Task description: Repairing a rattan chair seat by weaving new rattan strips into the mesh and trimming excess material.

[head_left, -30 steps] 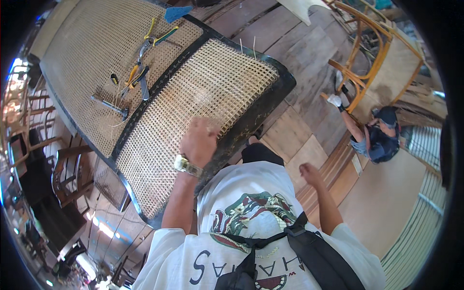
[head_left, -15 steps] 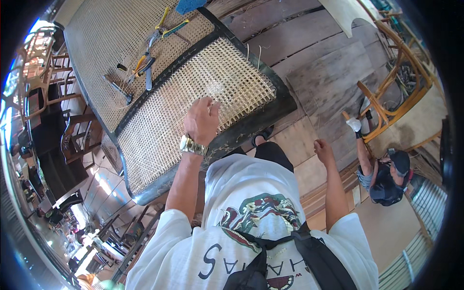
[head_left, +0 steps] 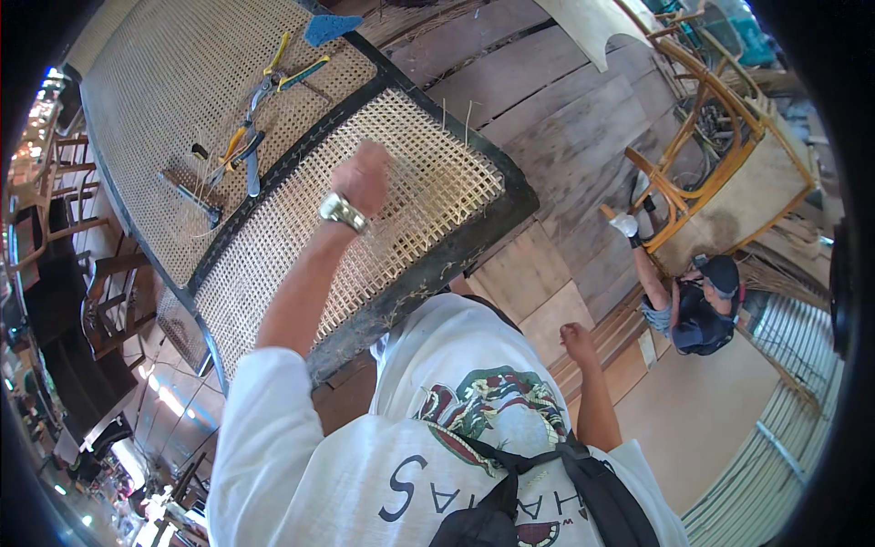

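Left hand (head_left: 363, 177), curled into a fist, rests on the honeycomb-woven cane panel (head_left: 301, 232) in its dark rectangular frame, while the right hand (head_left: 576, 338) hangs loosely closed, empty.

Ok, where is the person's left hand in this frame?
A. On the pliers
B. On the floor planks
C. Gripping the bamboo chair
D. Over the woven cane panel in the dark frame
D: the left hand, a watch on its wrist, is closed over the cane panel; the pliers lie apart on the other woven sheet.
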Demonstrator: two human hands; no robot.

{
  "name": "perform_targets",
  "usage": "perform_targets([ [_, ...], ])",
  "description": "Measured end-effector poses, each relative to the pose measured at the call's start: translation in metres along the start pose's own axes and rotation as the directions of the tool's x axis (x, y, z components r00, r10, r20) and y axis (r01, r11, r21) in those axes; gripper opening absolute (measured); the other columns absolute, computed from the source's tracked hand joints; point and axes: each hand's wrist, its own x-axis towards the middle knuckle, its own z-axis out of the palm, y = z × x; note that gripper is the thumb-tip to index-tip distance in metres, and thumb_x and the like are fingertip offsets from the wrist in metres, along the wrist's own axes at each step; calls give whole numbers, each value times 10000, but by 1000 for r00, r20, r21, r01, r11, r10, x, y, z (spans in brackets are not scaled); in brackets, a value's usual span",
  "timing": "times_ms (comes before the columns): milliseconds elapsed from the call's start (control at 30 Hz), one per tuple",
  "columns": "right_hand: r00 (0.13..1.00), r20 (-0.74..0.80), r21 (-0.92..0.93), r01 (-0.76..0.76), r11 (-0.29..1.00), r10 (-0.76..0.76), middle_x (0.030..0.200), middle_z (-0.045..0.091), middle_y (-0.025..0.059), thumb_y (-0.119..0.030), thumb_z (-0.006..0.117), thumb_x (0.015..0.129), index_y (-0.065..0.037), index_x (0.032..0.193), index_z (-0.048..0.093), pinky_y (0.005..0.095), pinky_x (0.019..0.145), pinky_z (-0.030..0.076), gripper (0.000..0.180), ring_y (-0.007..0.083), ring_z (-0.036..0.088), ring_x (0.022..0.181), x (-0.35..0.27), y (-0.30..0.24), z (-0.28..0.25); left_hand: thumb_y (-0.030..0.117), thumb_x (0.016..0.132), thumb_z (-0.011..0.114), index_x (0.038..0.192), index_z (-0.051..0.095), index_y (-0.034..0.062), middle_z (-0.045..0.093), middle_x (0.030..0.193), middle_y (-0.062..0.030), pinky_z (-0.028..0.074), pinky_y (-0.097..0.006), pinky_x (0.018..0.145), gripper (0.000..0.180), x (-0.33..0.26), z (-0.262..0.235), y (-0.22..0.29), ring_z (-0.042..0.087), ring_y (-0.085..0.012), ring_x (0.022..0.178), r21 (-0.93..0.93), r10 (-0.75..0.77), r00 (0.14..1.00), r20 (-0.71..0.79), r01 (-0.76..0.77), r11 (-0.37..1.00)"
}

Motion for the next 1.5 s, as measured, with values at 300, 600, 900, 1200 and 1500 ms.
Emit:
perform_targets([
  [300, 999, -38, 164, -12, 986, 19, 869, 667, 109, -235, 589, 987, 55, 1086, 616, 308, 666, 568, 307, 174, 659, 762, -44, -31, 32, 533, 916, 630, 1027, 680, 55, 682, 1004, -204, 539, -490, 784, 493, 16, -24, -49, 671, -409, 880, -88, 99, 994, -53, -104, 991],
  [600, 999, 34, 186, -23, 982, 17, 864, 674, 104, -224, 583, 990, 63, 1083, 614, 314, 671, 558, 304, 178, 662, 733, -43, -51, 40, 238, 891, 667, 984, 679, 96, 676, 1016, -120, 562, -415, 721, 170, -105, -58, 87, 678, -326, 871, -357, 225, 960, 167, -154, 922],
  [900, 998, -23, 196, -50, 979, 55, 898, 667, 120, -199, 595, 986, 54, 1079, 624, 318, 657, 566, 272, 184, 659, 749, -8, -77, 31, 232, 987, 521, 919, 620, 15, 650, 882, -196, 502, -488, 677, 248, -39, -66, -92, 626, -365, 804, -49, -337, 911, -237, 335, 941],
  [1200, 999, 41, 209, -32, 977, 24, 860, 675, 123, -185, 577, 978, 64, 1071, 619, 317, 645, 567, 269, 185, 664, 715, -16, -52, 42, 447, 882, 654, 905, 690, 65, 694, 952, -187, 514, -487, 805, 384, 11, -20, -142, 659, -381, 922, -26, -405, 896, -182, 408, 913],
  [1500, 994, -93, 282, -29, 959, 57, 864, 678, 127, -231, 605, 964, 57, 1079, 622, 310, 642, 559, 311, 191, 666, 715, -43, -37, 52, 449, 946, 528, 1017, 703, 100, 692, 1083, -182, 551, -498, 813, 396, 52, -32, -100, 673, -375, 989, 253, -323, 941, 104, 289, 923],
])
